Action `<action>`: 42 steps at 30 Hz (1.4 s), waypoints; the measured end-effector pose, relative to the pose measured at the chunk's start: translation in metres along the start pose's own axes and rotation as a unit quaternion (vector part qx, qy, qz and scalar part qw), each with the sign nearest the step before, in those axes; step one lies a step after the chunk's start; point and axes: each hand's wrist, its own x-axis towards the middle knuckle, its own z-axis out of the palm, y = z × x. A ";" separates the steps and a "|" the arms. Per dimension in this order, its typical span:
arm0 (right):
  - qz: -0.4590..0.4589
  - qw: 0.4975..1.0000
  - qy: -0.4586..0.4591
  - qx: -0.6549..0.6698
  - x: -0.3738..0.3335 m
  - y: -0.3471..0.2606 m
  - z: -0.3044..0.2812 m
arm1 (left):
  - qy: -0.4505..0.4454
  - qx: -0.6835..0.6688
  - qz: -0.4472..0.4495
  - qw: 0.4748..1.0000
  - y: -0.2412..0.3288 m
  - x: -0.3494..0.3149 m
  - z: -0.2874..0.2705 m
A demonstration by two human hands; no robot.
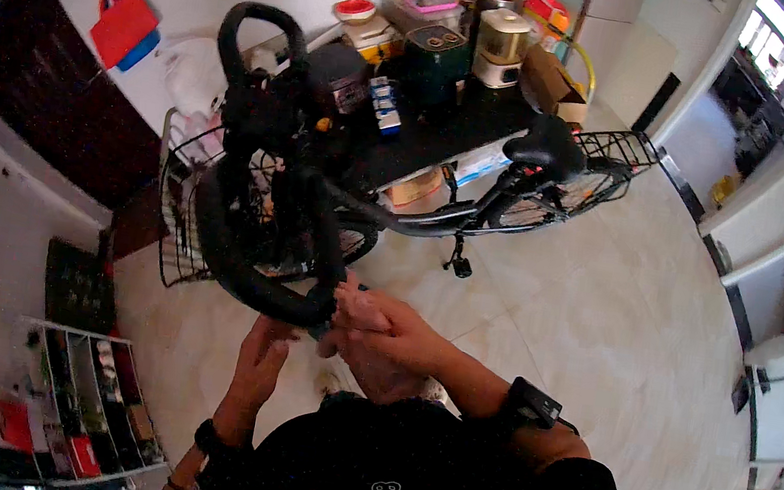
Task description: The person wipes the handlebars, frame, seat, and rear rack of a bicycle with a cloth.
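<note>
A black bicycle (430, 222) stands in front of me, its thick, dark handlebar (250, 290) curving toward my body. At the near end of that bar my right hand (380, 329) is closed, fingers bent against the bar's tip. My left hand (265, 352) comes up from below and meets the underside of the same bar. Its thumb shows, but the other fingers are mostly hidden behind the bar. A wire basket (162, 238) hangs at the bicycle's front left. The saddle (546, 148) and rear rack (615, 153) point away to the right.
Behind the bicycle is a black-topped table (425, 149) crowded with a dark green appliance (435, 63), a clear-topped container (500, 45), a cardboard box (550, 85) and tubs. A shoe rack (94, 404) stands lower left. Tiled floor (594, 304) spreads to the right, toward a doorway.
</note>
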 end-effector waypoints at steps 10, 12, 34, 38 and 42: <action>0.024 0.985 -0.122 0.118 0.017 -0.019 0.013 | 0.094 -0.205 -0.012 0.974 0.010 0.040 0.021; 0.050 0.981 -0.112 0.153 0.011 -0.013 0.011 | 0.063 -0.226 0.022 0.972 0.006 0.044 0.018; 0.150 0.763 0.421 0.467 -0.012 0.157 -0.251 | -0.022 -0.293 0.075 0.953 0.006 0.071 0.015; 0.133 0.742 0.478 0.450 0.043 0.161 -0.327 | 0.056 -0.306 0.085 0.947 0.011 0.066 0.021; 0.137 0.760 0.446 0.452 0.074 0.182 -0.390 | 0.177 -0.283 0.080 0.939 0.025 0.064 0.040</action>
